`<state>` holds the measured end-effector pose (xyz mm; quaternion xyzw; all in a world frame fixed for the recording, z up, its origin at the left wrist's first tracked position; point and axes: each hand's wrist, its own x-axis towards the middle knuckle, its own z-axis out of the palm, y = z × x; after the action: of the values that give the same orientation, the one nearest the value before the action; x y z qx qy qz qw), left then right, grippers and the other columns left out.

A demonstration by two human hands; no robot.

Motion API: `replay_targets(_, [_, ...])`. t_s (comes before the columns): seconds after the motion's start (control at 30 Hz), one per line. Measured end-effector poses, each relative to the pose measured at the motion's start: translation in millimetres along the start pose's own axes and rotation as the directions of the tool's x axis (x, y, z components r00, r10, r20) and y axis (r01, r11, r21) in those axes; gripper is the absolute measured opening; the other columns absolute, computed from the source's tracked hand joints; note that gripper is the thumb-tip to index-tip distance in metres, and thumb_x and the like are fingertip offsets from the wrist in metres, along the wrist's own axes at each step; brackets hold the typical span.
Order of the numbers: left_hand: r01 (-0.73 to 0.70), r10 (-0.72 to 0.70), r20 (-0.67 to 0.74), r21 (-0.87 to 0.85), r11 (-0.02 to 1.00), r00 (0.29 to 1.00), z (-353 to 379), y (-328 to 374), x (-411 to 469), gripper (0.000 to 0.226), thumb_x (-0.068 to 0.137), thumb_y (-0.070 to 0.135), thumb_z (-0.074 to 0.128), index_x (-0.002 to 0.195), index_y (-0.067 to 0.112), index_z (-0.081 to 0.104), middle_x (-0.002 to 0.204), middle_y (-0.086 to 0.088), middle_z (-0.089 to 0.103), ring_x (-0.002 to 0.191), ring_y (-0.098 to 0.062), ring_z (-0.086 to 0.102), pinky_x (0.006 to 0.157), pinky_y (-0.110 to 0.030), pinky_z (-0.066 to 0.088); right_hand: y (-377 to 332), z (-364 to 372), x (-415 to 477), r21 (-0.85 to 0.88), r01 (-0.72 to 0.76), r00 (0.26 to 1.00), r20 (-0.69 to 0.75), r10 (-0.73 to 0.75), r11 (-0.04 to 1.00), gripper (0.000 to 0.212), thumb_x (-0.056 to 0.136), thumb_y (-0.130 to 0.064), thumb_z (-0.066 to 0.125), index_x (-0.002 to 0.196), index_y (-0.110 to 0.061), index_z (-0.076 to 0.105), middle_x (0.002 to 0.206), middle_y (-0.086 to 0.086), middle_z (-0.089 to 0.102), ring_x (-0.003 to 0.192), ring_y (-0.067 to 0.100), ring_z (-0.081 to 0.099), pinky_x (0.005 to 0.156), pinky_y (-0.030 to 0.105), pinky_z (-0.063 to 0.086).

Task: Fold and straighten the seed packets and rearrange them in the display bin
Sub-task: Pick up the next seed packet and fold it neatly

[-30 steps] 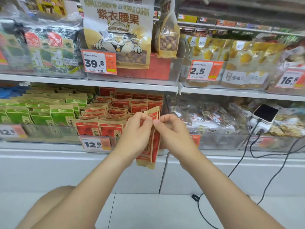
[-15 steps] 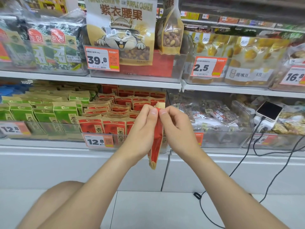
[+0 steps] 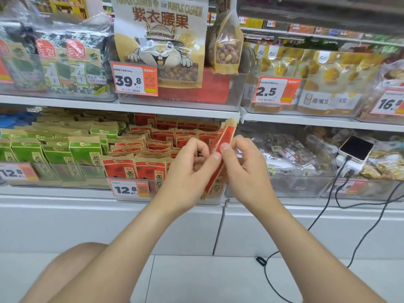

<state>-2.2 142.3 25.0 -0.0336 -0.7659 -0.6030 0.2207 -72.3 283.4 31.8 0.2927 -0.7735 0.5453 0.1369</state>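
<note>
Along the lower shelf, far left, four green packets [image 3: 85, 152] are counted in the front row, the leftmost cut off at the edge. Next door, two red fronts [image 3: 150, 169] are made out in the display bin [image 3: 215, 199]; the stacks behind cannot be counted. One seed packet [image 3: 225, 138] is held edge-on before that bin, top tilted right. It is pinched by the left hand [image 3: 188, 169], thumb and forefinger curled, and by the right hand [image 3: 244, 169], thumb pressed to it. Further right, one phone [image 3: 356, 148] is plugged in.
</note>
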Motion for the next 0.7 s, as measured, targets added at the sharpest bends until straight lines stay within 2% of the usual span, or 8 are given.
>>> replay_targets(0.03, [-0.005, 0.005, 0.009, 0.054, 0.999, 1.0, 0.7, -1.5, -0.8, 0.031, 0.105, 0.043, 0.064, 0.092, 0.018, 0.053, 0.09, -0.004, 0.072, 0.078, -0.019, 0.071, 0.069, -0.048, 0.06, 0.3, -1.7, 1.7, 0.014, -0.028, 0.999, -0.016, 0.028, 1.0, 0.031, 0.107, -0.042, 0.052, 0.083, -0.022, 0.055, 0.089, 0.009, 0.064, 0.087, 0.032, 0.063, 0.081, 0.055, 0.055])
replay_targets(0.1, [-0.007, 0.002, 0.041, 0.124, 0.992, 0.999, 1.8, -3.2, -4.1, 0.037, 0.107, 0.045, 0.061, 0.087, 0.015, 0.054, 0.081, 0.0, 0.072, 0.069, -0.013, 0.066, 0.064, -0.034, 0.053, 0.7, -5.2, 3.0, 0.067, -0.075, 0.997, -0.002, 0.075, 0.995, 0.031, 0.107, -0.047, 0.052, 0.088, -0.022, 0.059, 0.088, 0.009, 0.068, 0.086, 0.041, 0.067, 0.079, 0.066, 0.057])
replay_targets(0.17, [-0.012, 0.005, 0.047, 0.133, 0.991, 0.999, 1.9, -1.7, -6.2, 0.04, 0.108, 0.049, 0.056, 0.086, 0.015, 0.054, 0.069, 0.006, 0.064, 0.062, -0.012, 0.057, 0.058, -0.031, 0.046, -3.2, -10.1, 1.7, 0.14, -0.115, 0.993, 0.049, 0.109, 0.983, 0.028, 0.108, -0.04, 0.059, 0.09, -0.018, 0.061, 0.086, 0.014, 0.07, 0.081, 0.044, 0.07, 0.074, 0.067, 0.06])
replay_targets(0.23, [-0.009, 0.008, 0.009, 0.124, 0.992, 1.0, 1.4, -0.7, -5.6, 0.043, 0.108, 0.052, 0.053, 0.086, 0.016, 0.053, 0.067, 0.005, 0.057, 0.061, -0.015, 0.05, 0.057, -0.037, 0.042, -6.6, -13.8, 0.2, 0.202, -0.187, 0.979, 0.125, 0.164, 0.961, 0.025, 0.105, -0.026, 0.069, 0.092, -0.007, 0.059, 0.08, 0.012, 0.073, 0.074, 0.037, 0.075, 0.07, 0.06, 0.065])
replay_targets(0.33, [0.002, 0.008, -0.078, 0.121, 0.993, 0.997, -0.6, -1.9, -2.6, 0.044, 0.108, 0.051, 0.053, 0.08, 0.018, 0.053, 0.064, 0.008, 0.049, 0.058, -0.012, 0.043, 0.054, -0.027, 0.037, -9.0, -13.6, -4.0, 0.148, -0.231, 0.952, 0.238, 0.192, 0.962, 0.026, 0.101, -0.02, 0.073, 0.087, 0.0, 0.064, 0.077, 0.008, 0.075, 0.068, 0.022, 0.077, 0.062, 0.043, 0.065])
replay_targets(0.47, [0.03, -0.025, -0.036, 0.143, 0.989, 0.999, -1.7, -2.8, -2.3, 0.051, 0.107, 0.051, 0.058, 0.077, 0.01, 0.064, 0.073, 0.002, 0.072, 0.072, -0.019, 0.067, 0.07, -0.038, 0.057, -8.5, -8.8, -5.2, 0.116, -0.273, 0.942, 0.236, 0.241, 0.955, 0.035, 0.109, -0.023, 0.062, 0.084, 0.001, 0.067, 0.071, 0.016, 0.076, 0.064, 0.029, 0.079, 0.065, 0.052, 0.067])
replay_targets(0.57, [0.044, -0.043, -0.012, 0.131, 0.99, 0.999, -3.2, -4.6, -2.4, 0.042, 0.106, 0.041, 0.065, 0.077, 0.011, 0.067, 0.078, 0.002, 0.076, 0.081, -0.018, 0.072, 0.075, -0.034, 0.059, -5.1, -10.2, -2.5, 0.131, -0.248, 0.948, 0.239, 0.212, 0.96, 0.034, 0.113, -0.023, 0.053, 0.092, -0.001, 0.068, 0.072, 0.015, 0.076, 0.065, 0.034, 0.079, 0.067, 0.058, 0.066])
replay_targets(0.7, [0.0, -0.005, 0.076, 0.071, 0.997, 0.997, -3.8, -5.6, -2.8, 0.045, 0.112, 0.046, 0.048, 0.089, 0.014, 0.069, 0.084, -0.013, 0.071, 0.081, -0.041, 0.067, 0.079, -0.061, 0.058, -4.1, -13.2, -1.4, 0.075, -0.148, 0.963, 0.24, 0.127, 0.986, 0.036, 0.115, -0.027, 0.049, 0.089, -0.006, 0.062, 0.067, 0.006, 0.073, 0.062, 0.021, 0.076, 0.064, 0.05, 0.064])
